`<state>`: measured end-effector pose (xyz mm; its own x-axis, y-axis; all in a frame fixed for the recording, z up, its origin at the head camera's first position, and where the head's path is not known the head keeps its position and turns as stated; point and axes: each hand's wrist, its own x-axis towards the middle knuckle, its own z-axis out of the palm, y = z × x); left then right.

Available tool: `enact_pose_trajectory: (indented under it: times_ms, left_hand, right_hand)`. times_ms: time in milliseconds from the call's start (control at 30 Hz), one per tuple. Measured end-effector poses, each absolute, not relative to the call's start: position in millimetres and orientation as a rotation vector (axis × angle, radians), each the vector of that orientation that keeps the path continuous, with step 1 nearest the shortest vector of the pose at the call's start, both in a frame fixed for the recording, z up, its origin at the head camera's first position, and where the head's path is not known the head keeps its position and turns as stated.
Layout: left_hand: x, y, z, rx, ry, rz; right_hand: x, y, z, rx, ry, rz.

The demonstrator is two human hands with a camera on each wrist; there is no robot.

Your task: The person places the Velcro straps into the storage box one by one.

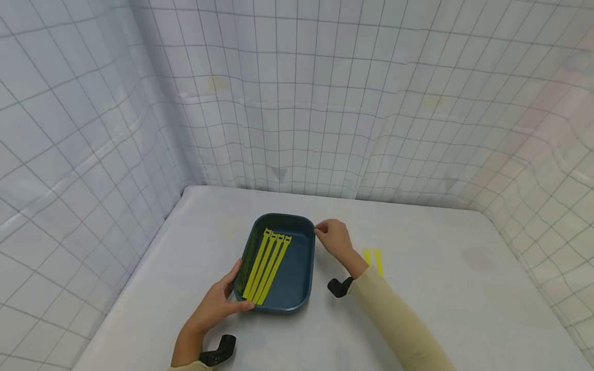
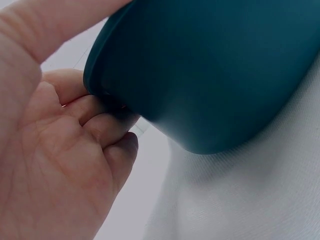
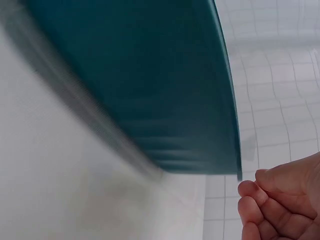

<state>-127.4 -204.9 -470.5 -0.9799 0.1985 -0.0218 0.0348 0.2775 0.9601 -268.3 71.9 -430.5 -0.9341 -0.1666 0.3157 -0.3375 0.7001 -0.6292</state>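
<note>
A deep teal tray point(image 1: 292, 278) with rounded corners holds several long, flat yellow strips point(image 1: 266, 268) with notched heads. They lie side by side and slanted in its left half. My left hand point(image 1: 215, 305) grips the near left corner, thumb on the near rim and fingers along the left side; in the left wrist view its fingers point(image 2: 107, 127) curl beneath the lip. By the far right corner is my right hand point(image 1: 333, 237). In the right wrist view its fingers point(image 3: 252, 210) are curled, thumb close to the index finger, right at the rim's end.
Two more yellow strips point(image 1: 378, 260) lie on the white table point(image 1: 441, 268) to the right, partly hidden behind the right sleeve point(image 1: 394, 314). White grid-patterned curtains point(image 1: 297, 103) enclose the table at the back and both sides. Each wrist carries a black camera mount point(image 1: 341, 287).
</note>
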Motion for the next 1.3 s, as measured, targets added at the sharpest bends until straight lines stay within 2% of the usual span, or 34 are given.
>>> enact_pose_trajectory:
  times_ms: [667,933,1300]
  left_hand:
    - [-130,-206,-475,0.205,2.424,1.767]
    - [-131,-205,-476,0.207,2.428,1.765]
    - [-130,-205,-475,0.209,2.432,1.762]
  right_hand:
    - [-262,133,-458,0.172,-2.855,1.082]
    - [-259,153,-461,0.174,-2.875,1.054]
    - [-257,176,-465,0.025,-2.966,1.004]
